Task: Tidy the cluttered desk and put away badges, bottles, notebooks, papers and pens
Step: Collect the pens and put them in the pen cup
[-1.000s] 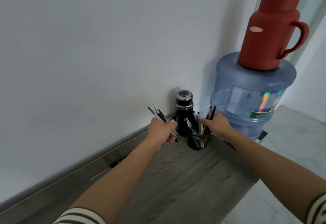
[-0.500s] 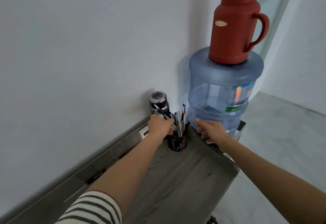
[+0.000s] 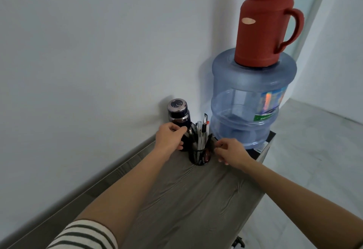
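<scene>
Standing in holder (image 3: pixel 199 157), pens (image 3: pixel 200 134) between left grip (image 3: pixel 170 137) and right grip (image 3: pixel 230 153).

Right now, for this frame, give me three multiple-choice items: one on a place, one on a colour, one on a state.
1. The red thermos stands: A on a shelf; B on the blue water jug; C on the floor.
2. The pen holder is: A white; B black; C yellow.
3. The dark bottle has its cap: A on; B lying beside it; C missing altogether.
Answers: 1 B, its base sits on the jug's top. 2 B, it shows black round the pens. 3 A, the cap sits closed on the bottle's neck.
</scene>
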The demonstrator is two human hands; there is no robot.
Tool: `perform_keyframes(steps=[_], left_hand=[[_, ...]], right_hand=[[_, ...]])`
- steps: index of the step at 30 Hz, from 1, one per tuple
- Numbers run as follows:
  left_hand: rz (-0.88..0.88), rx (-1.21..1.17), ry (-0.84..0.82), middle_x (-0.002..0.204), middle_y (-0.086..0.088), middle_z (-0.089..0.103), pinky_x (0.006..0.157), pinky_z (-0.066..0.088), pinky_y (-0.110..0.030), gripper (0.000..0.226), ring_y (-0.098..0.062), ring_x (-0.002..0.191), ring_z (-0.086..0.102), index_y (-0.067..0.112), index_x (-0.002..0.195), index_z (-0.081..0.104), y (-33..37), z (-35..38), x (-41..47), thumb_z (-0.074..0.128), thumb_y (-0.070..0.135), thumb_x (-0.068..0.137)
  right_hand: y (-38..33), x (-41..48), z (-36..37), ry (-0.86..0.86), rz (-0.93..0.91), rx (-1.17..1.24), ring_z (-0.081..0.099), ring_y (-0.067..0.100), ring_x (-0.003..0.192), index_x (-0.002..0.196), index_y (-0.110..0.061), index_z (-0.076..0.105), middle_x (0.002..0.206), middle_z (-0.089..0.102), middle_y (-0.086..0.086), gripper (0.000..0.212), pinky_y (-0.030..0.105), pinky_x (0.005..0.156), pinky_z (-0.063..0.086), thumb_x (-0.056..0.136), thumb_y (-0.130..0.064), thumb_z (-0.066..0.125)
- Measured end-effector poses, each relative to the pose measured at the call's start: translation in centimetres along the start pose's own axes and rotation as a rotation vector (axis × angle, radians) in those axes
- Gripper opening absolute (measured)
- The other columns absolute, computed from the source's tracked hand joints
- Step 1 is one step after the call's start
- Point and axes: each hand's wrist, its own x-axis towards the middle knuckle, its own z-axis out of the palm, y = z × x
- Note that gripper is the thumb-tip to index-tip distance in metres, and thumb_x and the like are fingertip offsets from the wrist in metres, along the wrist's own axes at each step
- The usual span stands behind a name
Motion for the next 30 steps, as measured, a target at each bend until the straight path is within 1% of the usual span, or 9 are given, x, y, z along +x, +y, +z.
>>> perform_keyframes(steps=[3, 7, 9, 11, 13, 16, 22, 25, 30], left_hand=[[0.025, 0.054, 0.056, 0.079, -0.008, 0.067, 0.051, 0.057, -0.039, 0.014, -0.028, 0.061, 0.068, 0.011, 0.083, 0.063, -1.6, -2.9, -0.3, 0.071, 0.023, 0.083], [0.053, 0.256, 0.066, 0.079, -0.006, 0.068, 0.059, 0.06, -0.038, 0.011, -0.023, 0.062, 0.067, 0.011, 0.089, 0.065, -6.1, -8.0, -1.5, 0.068, 0.021, 0.086], [0.084, 0.398, 0.067, 0.075, -0.001, 0.068, 0.066, 0.058, -0.036, 0.007, -0.021, 0.067, 0.067, 0.015, 0.085, 0.066, -9.1, -10.7, -2.4, 0.069, 0.022, 0.084], [0.094, 0.531, 0.064, 0.071, 0.004, 0.065, 0.062, 0.05, -0.026, 0.007, -0.017, 0.069, 0.064, 0.018, 0.08, 0.066, -12.3, -13.5, -3.9, 0.07, 0.023, 0.082], [0.074, 0.664, 0.077, 0.076, 0.005, 0.064, 0.062, 0.044, -0.026, 0.01, -0.017, 0.074, 0.062, 0.02, 0.082, 0.066, -15.1, -15.9, -5.6, 0.069, 0.029, 0.082], [0.012, 0.806, 0.137, 0.088, 0.001, 0.058, 0.069, 0.046, -0.031, 0.013, -0.022, 0.084, 0.061, 0.019, 0.092, 0.066, -18.6, -18.7, -8.3, 0.065, 0.031, 0.085], [-0.122, 0.825, 0.271, 0.091, 0.001, 0.048, 0.067, 0.04, -0.031, 0.019, -0.026, 0.093, 0.06, 0.016, 0.092, 0.06, -22.7, -21.8, -12.8, 0.065, 0.033, 0.084], [-0.162, 0.789, 0.24, 0.087, 0.001, 0.058, 0.064, 0.038, -0.028, 0.026, -0.023, 0.09, 0.062, 0.022, 0.083, 0.058, -23.5, -22.3, -14.0, 0.067, 0.047, 0.082], [-0.206, 0.749, 0.198, 0.095, 0.0, 0.067, 0.068, 0.042, -0.029, 0.025, -0.023, 0.093, 0.063, 0.028, 0.08, 0.053, -23.9, -21.6, -14.5, 0.068, 0.048, 0.079]], right_hand=[[0.0, -0.7, 0.9, 0.05, -0.032, -0.107, 0.059, -0.001, 0.048, 0.098, -0.013, 0.071, 0.063, 0.067, -0.005, 0.013, 0.019, 0.058, 0.048, 0.093, -0.019, 0.061], [-0.2, -2.6, 4.3, -0.05, -0.025, -0.207, 0.066, 0.01, 0.073, 0.095, -0.018, 0.074, 0.078, 0.07, -0.005, 0.015, 0.027, 0.073, 0.053, 0.091, -0.023, 0.061], [-0.6, -3.7, 6.5, -0.118, -0.05, -0.234, 0.066, 0.011, 0.075, 0.092, -0.018, 0.073, 0.076, 0.069, -0.006, 0.014, 0.027, 0.073, 0.052, 0.091, -0.022, 0.061], [-1.6, -4.2, 9.0, -0.186, -0.091, -0.267, 0.066, 0.015, 0.074, 0.084, -0.013, 0.071, 0.075, 0.068, -0.001, 0.016, 0.03, 0.072, 0.052, 0.091, -0.022, 0.059], [-2.8, -4.1, 11.1, -0.231, -0.131, -0.28, 0.066, 0.019, 0.073, 0.078, -0.01, 0.068, 0.072, 0.069, 0.004, 0.022, 0.034, 0.07, 0.052, 0.091, -0.024, 0.056], [-5.0, -3.7, 13.7, -0.277, -0.222, -0.326, 0.067, 0.02, 0.078, 0.084, -0.013, 0.069, 0.075, 0.07, 0.001, 0.021, 0.034, 0.071, 0.053, 0.087, -0.029, 0.055], [-9.5, -4.1, 18.6, -0.41, -0.444, -0.415, 0.067, 0.02, 0.093, 0.107, -0.017, 0.071, 0.097, 0.073, 0.003, 0.021, 0.029, 0.082, 0.049, 0.09, -0.02, 0.059], [-10.9, -4.6, 21.1, -0.452, -0.61, -0.449, 0.061, 0.024, 0.106, 0.116, -0.016, 0.068, 0.112, 0.068, 0.006, 0.029, 0.031, 0.092, 0.045, 0.088, -0.017, 0.06], [-11.3, -5.5, 24.2, -0.552, -0.749, -0.635, 0.046, 0.027, 0.125, 0.128, -0.022, 0.059, 0.127, 0.055, 0.005, 0.039, 0.045, 0.101, 0.044, 0.089, -0.021, 0.053]])
